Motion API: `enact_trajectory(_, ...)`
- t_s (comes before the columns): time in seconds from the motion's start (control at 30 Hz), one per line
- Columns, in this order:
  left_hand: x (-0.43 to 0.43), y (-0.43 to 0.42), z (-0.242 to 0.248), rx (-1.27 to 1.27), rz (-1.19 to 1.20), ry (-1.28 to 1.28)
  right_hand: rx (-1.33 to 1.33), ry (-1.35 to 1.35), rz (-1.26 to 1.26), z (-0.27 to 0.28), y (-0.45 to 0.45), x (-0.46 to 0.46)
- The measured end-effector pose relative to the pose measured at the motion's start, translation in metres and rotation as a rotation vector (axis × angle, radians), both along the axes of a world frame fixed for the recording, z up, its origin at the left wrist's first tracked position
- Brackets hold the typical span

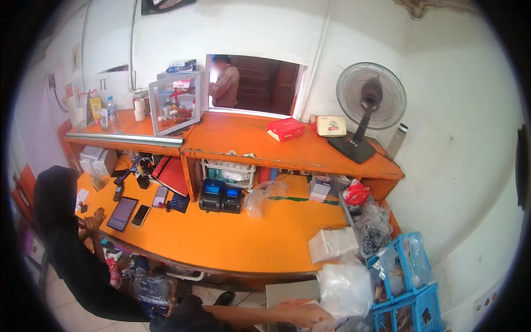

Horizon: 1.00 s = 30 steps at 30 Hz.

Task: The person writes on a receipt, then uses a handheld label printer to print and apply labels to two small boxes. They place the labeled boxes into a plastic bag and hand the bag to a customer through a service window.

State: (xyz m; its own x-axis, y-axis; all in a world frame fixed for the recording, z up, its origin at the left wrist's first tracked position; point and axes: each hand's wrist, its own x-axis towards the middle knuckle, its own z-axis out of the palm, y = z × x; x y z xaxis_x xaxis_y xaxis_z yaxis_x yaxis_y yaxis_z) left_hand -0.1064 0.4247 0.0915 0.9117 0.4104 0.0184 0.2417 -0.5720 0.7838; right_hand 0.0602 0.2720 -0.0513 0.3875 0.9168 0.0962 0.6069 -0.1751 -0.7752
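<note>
At the bottom edge, my left hand (pixel 309 314) reaches right from a black sleeve. It is beside a stack of clear-white plastic bags (pixel 345 288), low at the counter's right end. Blur hides its fingers, so I cannot tell whether they grip anything. My right hand is not distinctly in view. Just beyond my left hand is a grey flat-topped surface (pixel 290 291). A thick stack of white paper napkins (pixel 333 244) rests on the orange counter (pixel 244 240) above the bags.
A person in a black hood (pixel 56 216) sits at left near a tablet (pixel 122 213) and a smartphone (pixel 141 215). Blue plastic crates (pixel 400 299) stand at right. Two card terminals (pixel 220 197) sit under the shelf (pixel 249 133), which holds a fan (pixel 370 97) and a first-aid cabinet (pixel 174 103).
</note>
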Motion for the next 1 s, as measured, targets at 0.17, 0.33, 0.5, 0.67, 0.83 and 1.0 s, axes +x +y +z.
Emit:
enact_trajectory(0.17,-0.19,0.128,0.111,0.171,0.47,-0.599,-0.083,-0.168,-0.255,0.021,0.039,-0.043)
enact_trajectory(0.33,-0.382,0.197,0.24,1.153,0.6,-0.409,0.056,-0.476,-0.288,0.104,0.084,-0.095)
enact_trajectory(0.5,-0.405,0.199,0.3,1.037,0.86,-0.646,0.045,-0.609,-0.404,0.146,0.127,-0.127)
enact_trajectory(0.67,-0.475,0.279,0.293,1.491,0.587,-0.643,0.075,-0.52,-0.473,0.149,0.18,-0.148)
enact_trajectory(0.83,-0.505,0.297,0.283,1.278,0.765,-0.535,-0.004,-0.522,-0.378,0.16,0.219,-0.161)
enact_trajectory(1.0,-0.514,0.324,0.288,1.327,0.81,-0.494,0.082,-0.555,-0.385,0.161,0.237,-0.169)
